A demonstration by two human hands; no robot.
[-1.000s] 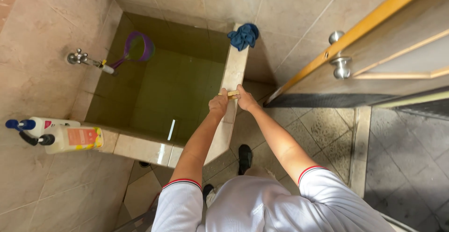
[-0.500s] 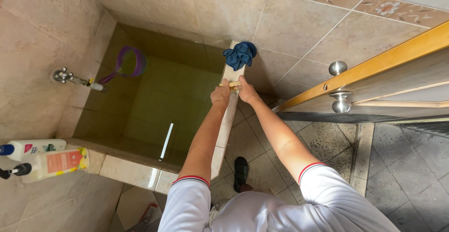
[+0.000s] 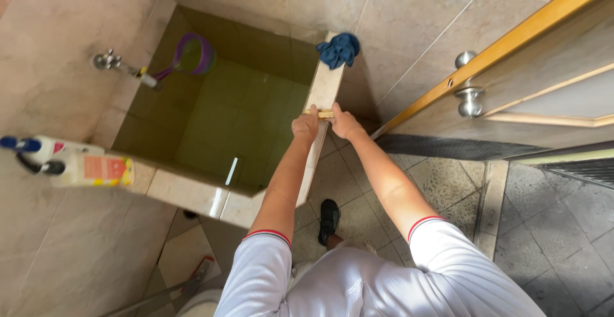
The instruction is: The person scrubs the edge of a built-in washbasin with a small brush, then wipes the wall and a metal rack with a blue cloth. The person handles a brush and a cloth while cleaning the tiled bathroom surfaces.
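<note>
My left hand (image 3: 306,126) and my right hand (image 3: 345,124) both grip a small yellowish wooden-looking brush or block (image 3: 322,113) pressed on the tiled rim (image 3: 323,88) of a water tank. The tank (image 3: 240,109) holds greenish water. A crumpled blue cloth (image 3: 339,49) lies on the same rim, farther along, apart from my hands. Both arms are stretched forward.
A purple scoop (image 3: 192,55) floats at the tank's far side below a wall tap (image 3: 112,61). Two white bottles (image 3: 70,163) stand on the near left corner. A wooden door with a metal knob (image 3: 470,96) is at the right. My black shoe (image 3: 329,218) is on the floor.
The view has shifted slightly; my hands stay together on the rim with the yellowish object, a little nearer to me than half a second ago.
</note>
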